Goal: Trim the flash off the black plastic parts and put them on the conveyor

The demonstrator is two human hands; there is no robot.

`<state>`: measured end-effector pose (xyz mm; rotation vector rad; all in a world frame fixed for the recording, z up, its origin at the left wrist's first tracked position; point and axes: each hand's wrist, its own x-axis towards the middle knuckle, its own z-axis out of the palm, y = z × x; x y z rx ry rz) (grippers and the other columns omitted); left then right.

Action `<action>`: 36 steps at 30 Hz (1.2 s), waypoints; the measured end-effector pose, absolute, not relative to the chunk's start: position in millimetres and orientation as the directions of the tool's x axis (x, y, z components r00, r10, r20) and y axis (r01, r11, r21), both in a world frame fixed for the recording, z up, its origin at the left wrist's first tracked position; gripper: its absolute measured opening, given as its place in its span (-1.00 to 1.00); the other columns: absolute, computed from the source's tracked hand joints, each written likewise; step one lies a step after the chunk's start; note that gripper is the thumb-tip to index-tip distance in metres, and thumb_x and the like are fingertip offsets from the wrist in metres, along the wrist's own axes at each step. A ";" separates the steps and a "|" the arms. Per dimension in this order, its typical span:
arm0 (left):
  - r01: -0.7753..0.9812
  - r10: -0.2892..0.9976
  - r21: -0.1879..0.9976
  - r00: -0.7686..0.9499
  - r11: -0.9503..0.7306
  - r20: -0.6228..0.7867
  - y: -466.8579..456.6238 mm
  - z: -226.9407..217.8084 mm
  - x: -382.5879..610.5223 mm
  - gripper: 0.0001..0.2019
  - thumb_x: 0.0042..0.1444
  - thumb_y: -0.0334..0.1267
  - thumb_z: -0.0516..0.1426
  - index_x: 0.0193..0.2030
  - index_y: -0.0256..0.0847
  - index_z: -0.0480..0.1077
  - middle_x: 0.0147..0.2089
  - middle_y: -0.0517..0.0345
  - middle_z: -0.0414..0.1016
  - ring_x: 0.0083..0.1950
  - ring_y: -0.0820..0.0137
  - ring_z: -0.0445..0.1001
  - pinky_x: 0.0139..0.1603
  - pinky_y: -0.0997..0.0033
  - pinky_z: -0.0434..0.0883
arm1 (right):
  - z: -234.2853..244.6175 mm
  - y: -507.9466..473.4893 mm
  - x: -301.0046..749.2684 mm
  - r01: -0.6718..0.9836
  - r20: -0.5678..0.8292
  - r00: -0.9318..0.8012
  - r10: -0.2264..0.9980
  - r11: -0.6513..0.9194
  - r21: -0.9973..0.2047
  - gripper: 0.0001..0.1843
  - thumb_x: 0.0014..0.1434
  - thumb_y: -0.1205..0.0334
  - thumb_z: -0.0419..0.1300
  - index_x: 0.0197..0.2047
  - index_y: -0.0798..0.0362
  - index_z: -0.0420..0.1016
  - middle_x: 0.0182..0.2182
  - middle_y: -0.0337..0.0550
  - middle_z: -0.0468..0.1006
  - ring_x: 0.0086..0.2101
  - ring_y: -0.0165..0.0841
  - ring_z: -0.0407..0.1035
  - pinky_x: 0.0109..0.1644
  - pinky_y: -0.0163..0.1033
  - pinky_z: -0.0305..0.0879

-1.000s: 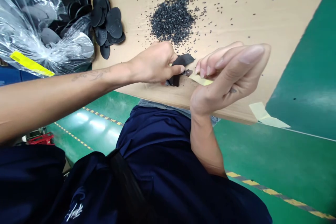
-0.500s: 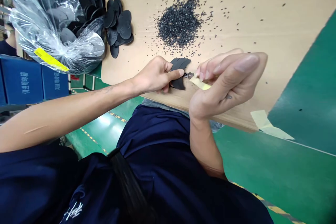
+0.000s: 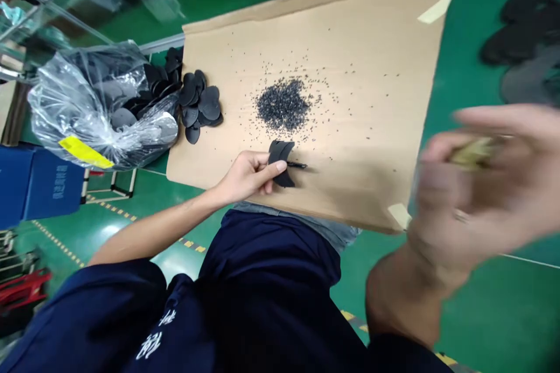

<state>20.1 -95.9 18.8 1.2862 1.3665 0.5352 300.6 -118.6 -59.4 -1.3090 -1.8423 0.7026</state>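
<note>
Near the centre of the frame, the left hand [image 3: 247,178] has its grip clamped on a curved black rubber piece [image 3: 280,154] over the cardboard sheet [image 3: 350,29], a thin dark sliver [image 3: 297,165] poking from it. At far right, the right hand [image 3: 476,186] blurs, its grip perhaps closed round a pale scrap [image 3: 472,154]; I cannot tell. Upper left of centre, black granules [image 3: 283,106] lie heaped, loose oval pads [image 3: 201,106] sit piled, and a clear plastic bag [image 3: 87,105] holds more.

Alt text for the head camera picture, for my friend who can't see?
A person's left hand holds curved black pieces on a cardboard sheet, beside a pile of black granules. The blurred right hand holds something yellowish. A clear plastic bag of black pads lies nearby.
</note>
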 end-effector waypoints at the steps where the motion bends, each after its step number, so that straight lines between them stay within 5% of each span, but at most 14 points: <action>1: 0.348 0.902 0.894 0.221 0.284 -0.372 -96.6 20.0 18.1 -0.39 0.08 0.32 0.28 -0.55 -0.27 0.42 -0.70 0.17 0.44 -0.71 0.54 0.34 -0.68 0.60 0.27 | -54.6 -111.3 300.7 0.599 0.260 -0.196 0.946 0.325 -0.732 -0.21 0.29 -0.44 0.00 0.19 0.09 0.41 0.02 0.21 0.43 0.03 0.05 0.39 -0.03 0.12 0.44; 7: 0.151 0.955 0.971 0.204 0.186 -0.215 -86.0 25.2 7.1 -0.39 0.10 0.33 0.26 -0.53 -0.27 0.43 -0.68 0.15 0.47 -0.69 0.51 0.38 -0.65 0.55 0.33 | -29.6 -84.7 288.3 0.873 0.187 -0.260 0.947 0.314 -0.373 0.00 0.16 -0.46 0.17 0.40 0.12 0.24 0.21 0.37 0.37 0.20 0.26 0.28 0.13 0.32 0.35; 10: 0.028 0.950 0.982 0.252 0.186 -0.187 -76.9 24.8 3.3 -0.39 0.19 0.31 0.20 -0.52 -0.27 0.40 -0.62 0.10 0.53 -0.67 0.51 0.39 -0.62 0.54 0.35 | -19.0 -85.7 286.8 0.890 0.217 -0.301 0.929 0.355 -0.284 0.09 0.07 -0.50 0.23 0.40 0.14 0.25 0.36 0.42 0.22 0.37 0.39 0.03 0.26 0.47 0.20; 13: -0.068 0.952 0.988 0.283 0.140 -0.115 -68.8 23.1 4.1 -0.41 0.28 0.26 0.14 -0.47 -0.29 0.42 -0.48 0.03 0.62 -0.64 0.54 0.40 -0.56 0.54 0.37 | 1.1 -84.2 271.5 0.812 0.265 -0.269 0.926 0.367 -0.455 -0.13 0.15 -0.38 0.26 0.36 -0.03 0.34 0.36 0.25 0.28 0.38 0.21 0.14 0.31 0.38 0.25; 16: -0.057 0.943 0.998 0.333 0.039 -0.018 -59.5 21.6 6.6 -0.42 0.34 0.21 0.10 -0.43 -0.30 0.47 -0.44 0.02 0.63 -0.60 0.53 0.42 -0.51 0.52 0.38 | 21.5 -72.0 238.2 0.495 0.208 -0.236 0.949 0.302 -0.815 -0.42 0.29 -0.22 0.23 0.23 -0.07 0.47 0.04 0.05 0.60 -0.01 -0.15 0.54 0.09 0.03 0.53; 18: 0.007 0.928 0.998 0.369 -0.061 0.054 -50.7 20.8 5.2 -0.43 0.34 0.19 0.11 -0.43 -0.29 0.52 -0.51 0.08 0.58 -0.60 0.52 0.41 -0.51 0.50 0.36 | 30.5 -56.9 216.8 0.277 0.158 -0.216 0.963 0.216 -0.936 -0.54 0.25 -0.20 0.28 -0.01 -0.01 0.60 -0.21 -0.07 0.65 -0.24 -0.26 0.57 -0.12 -0.11 0.56; 22: 0.137 0.954 0.953 0.176 -0.269 0.244 -26.9 18.2 -6.6 -0.46 0.21 0.18 0.25 -0.57 -0.23 0.44 -0.66 0.25 0.34 -0.60 0.53 0.26 -0.51 0.48 0.23 | 40.2 -23.9 197.7 0.063 0.070 -0.227 0.971 0.087 -0.994 -0.62 0.15 -0.15 0.39 -0.29 0.02 0.58 -0.42 -0.22 0.56 -0.48 -0.42 0.42 -0.34 -0.22 0.44; 25: 0.026 0.959 0.959 0.017 -0.283 0.283 -11.8 12.5 -14.5 -0.48 0.12 0.29 0.28 -0.27 -0.22 0.51 -0.41 0.14 0.51 -0.41 0.46 0.40 -0.38 0.46 0.35 | 40.8 -8.2 195.9 0.024 -0.016 -0.289 0.957 -0.010 -1.000 -0.59 0.12 -0.16 0.41 -0.33 0.03 0.52 -0.51 -0.28 0.50 -0.54 -0.46 0.35 -0.39 -0.26 0.37; 28: -0.093 0.964 0.969 0.117 -0.229 0.239 -5.0 4.1 -16.4 -0.31 0.07 0.32 0.30 0.09 -0.25 0.45 -0.16 0.02 0.56 -0.23 0.40 0.48 -0.22 0.43 0.43 | 33.5 -0.6 194.6 0.016 -0.072 -0.327 0.942 -0.070 -0.997 -0.55 0.11 -0.18 0.41 -0.36 0.03 0.45 -0.58 -0.35 0.43 -0.56 -0.48 0.30 -0.42 -0.28 0.30; 33: 0.025 0.981 0.982 0.067 -0.186 0.184 -4.8 -3.8 -17.8 -0.31 -0.03 0.20 0.42 0.13 -0.19 0.48 0.09 -0.06 0.52 0.01 0.28 0.47 0.04 0.34 0.42 | 18.5 0.7 193.4 0.016 -0.136 -0.411 0.902 -0.141 -0.990 -0.55 0.14 -0.17 0.39 -0.37 0.04 0.43 -0.55 -0.35 0.39 -0.56 -0.51 0.25 -0.47 -0.33 0.17; 36: -0.048 0.968 0.999 0.249 -0.011 0.023 -5.9 -5.4 -17.1 -0.38 -0.01 0.14 0.43 0.10 -0.20 0.52 0.09 -0.07 0.57 0.04 0.24 0.53 0.04 0.32 0.46 | 16.1 -3.3 193.3 0.025 -0.143 -0.443 0.885 -0.147 -0.989 -0.55 0.17 -0.18 0.37 -0.39 0.03 0.43 -0.58 -0.37 0.33 -0.57 -0.51 0.19 -0.49 -0.33 0.09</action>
